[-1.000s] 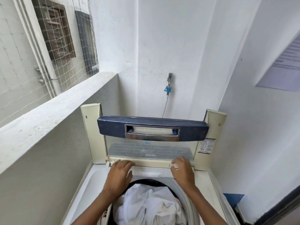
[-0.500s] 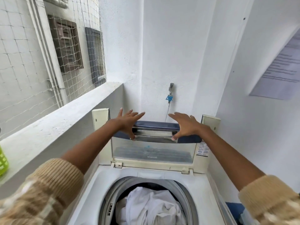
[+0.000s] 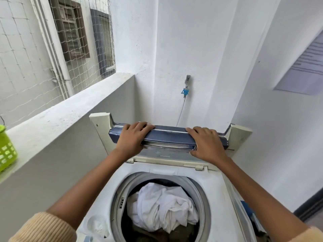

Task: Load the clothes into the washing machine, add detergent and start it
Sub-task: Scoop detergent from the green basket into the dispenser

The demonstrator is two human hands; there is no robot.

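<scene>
A white top-loading washing machine stands below me with its drum open. White clothes lie crumpled in the drum over darker fabric. The folded lid, cream with a dark blue handle bar, stands raised at the back of the machine. My left hand grips the left part of the blue bar, fingers over its top. My right hand grips the right part of the same bar. Both sleeves are beige knit.
A concrete ledge runs along the left with a green plastic basket on it. A water tap with a blue fitting and hose sits on the white back wall. A white wall closes the right side.
Both hands rose from the lid's hinge edge to the blue handle bar and closed on it. The lid has tipped forward and down, so its clear panel looks shorter.
</scene>
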